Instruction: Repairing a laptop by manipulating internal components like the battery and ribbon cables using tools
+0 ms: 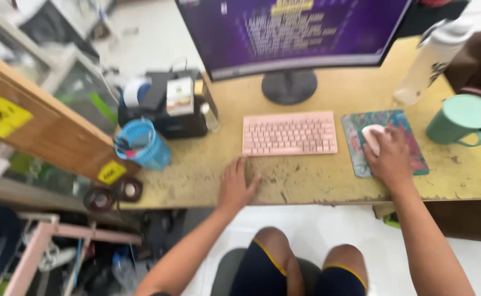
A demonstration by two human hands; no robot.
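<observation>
1. My right hand [389,159] is resting on the pink mouse [373,137], fingers curled over it and holding it; only the mouse's upper left part is showing.
2. The mouse is sitting on the multicoloured mouse pad [361,159], toward the pad's upper middle, with pad surface lying open to its left and above it.
3. My left hand [236,186] is lying flat on the yellow table [317,181], fingers spread wide and holding nothing, just below the lower left corner of the pink keyboard [289,134] and not touching it.
4. The left hand's wrist is crossing the table's worn front edge.
5. A strip of bare table is running between the keyboard and the front edge, from my left hand across to the mouse pad.
6. The mint green mug [459,120] is standing to the right of the pad, near the table's right edge, apart from my right hand.
7. The blue basket [141,145] is standing at the left end, well apart from my left hand.
8. The monitor stand [289,86] is sitting behind the keyboard, and a white bottle [432,57] is standing behind the pad.
</observation>
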